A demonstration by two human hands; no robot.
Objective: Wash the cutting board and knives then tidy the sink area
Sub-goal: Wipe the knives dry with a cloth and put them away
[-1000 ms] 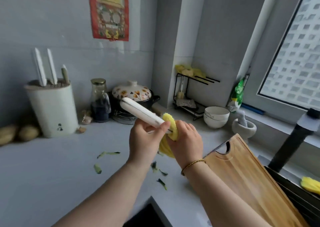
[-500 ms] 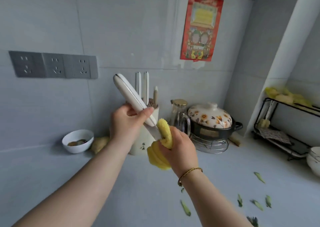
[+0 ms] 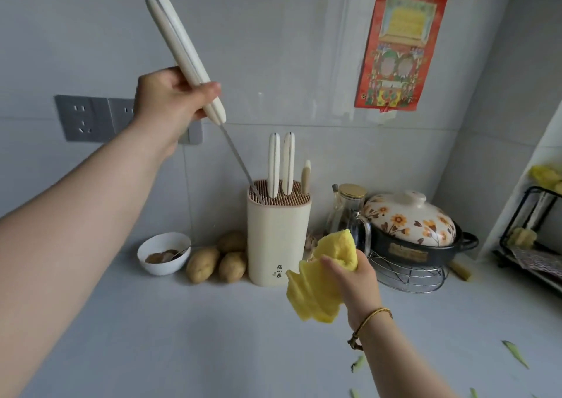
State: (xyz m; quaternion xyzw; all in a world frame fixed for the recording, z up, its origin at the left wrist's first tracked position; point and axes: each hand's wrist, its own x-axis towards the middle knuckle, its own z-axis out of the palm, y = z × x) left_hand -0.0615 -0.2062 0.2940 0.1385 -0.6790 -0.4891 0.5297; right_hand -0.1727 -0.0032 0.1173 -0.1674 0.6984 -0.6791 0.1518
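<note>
Two hands are raised over the pale counter (image 3: 213, 336), where a few green scraps (image 3: 515, 353) lie at the lower right of the frame. Nearest, the right hand (image 3: 355, 279) has its fingers curled round one bunched yellow cloth (image 3: 322, 279), which hangs below its grip. Farther off, at upper left, the left hand (image 3: 170, 99) grips one knife (image 3: 182, 50) low on its long white handle. The thin blade slants down and right from that hand, and its tip meets the slotted top of the single cream knife block (image 3: 278, 245) on its left side. Two white-handled knives (image 3: 273, 163) and one smaller beige handle (image 3: 306, 175) stand upright in the block. Left of it lie three potatoes (image 3: 203, 263) and one white bowl (image 3: 163, 253). To its right are one glass jar (image 3: 346, 212) and one flowered pot (image 3: 407, 224) on a wire stand (image 3: 407, 279). One red poster (image 3: 398, 41) hangs on the wall behind.
</note>
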